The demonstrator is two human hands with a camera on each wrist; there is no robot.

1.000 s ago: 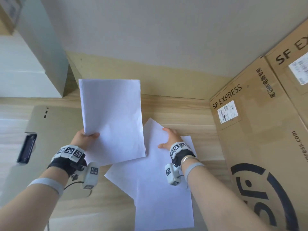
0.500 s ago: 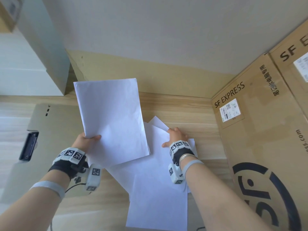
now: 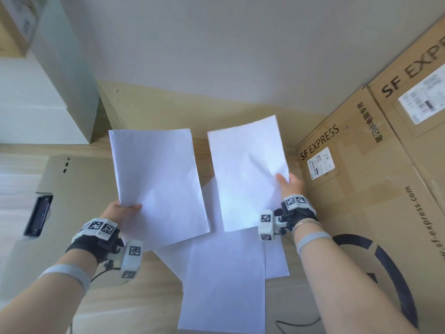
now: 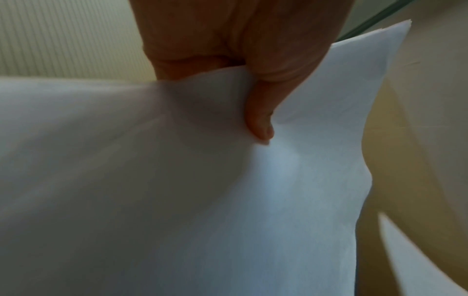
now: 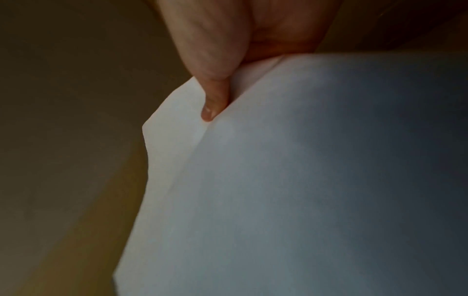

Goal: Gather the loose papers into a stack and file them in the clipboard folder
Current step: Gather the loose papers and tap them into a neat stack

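My left hand (image 3: pixel 125 209) pinches the lower left corner of a small stack of white sheets (image 3: pixel 156 184), held up above the wooden table; the thumb (image 4: pixel 260 128) presses on the top sheet (image 4: pixel 253 200). My right hand (image 3: pixel 287 184) pinches the right edge of a single white sheet (image 3: pixel 248 172) lifted beside the stack, thumb (image 5: pixel 210 112) on the paper (image 5: pixel 303 180). More loose sheets (image 3: pixel 224 280) lie overlapped on the table below. The open beige clipboard folder (image 3: pixel 79 189) lies at left, its black clip (image 3: pixel 38 216) near the left edge.
Large SF Express cardboard boxes (image 3: pixel 361 189) stand against the right side. A white cabinet (image 3: pixel 43 92) is at the back left, and a wall runs behind the wooden table (image 3: pixel 245 300). A black cable (image 3: pixel 296 324) lies near the front.
My right hand has lifted one sheet off the loose pile and raised it beside the stack. The left hand keeps holding its stack up, barely moved.
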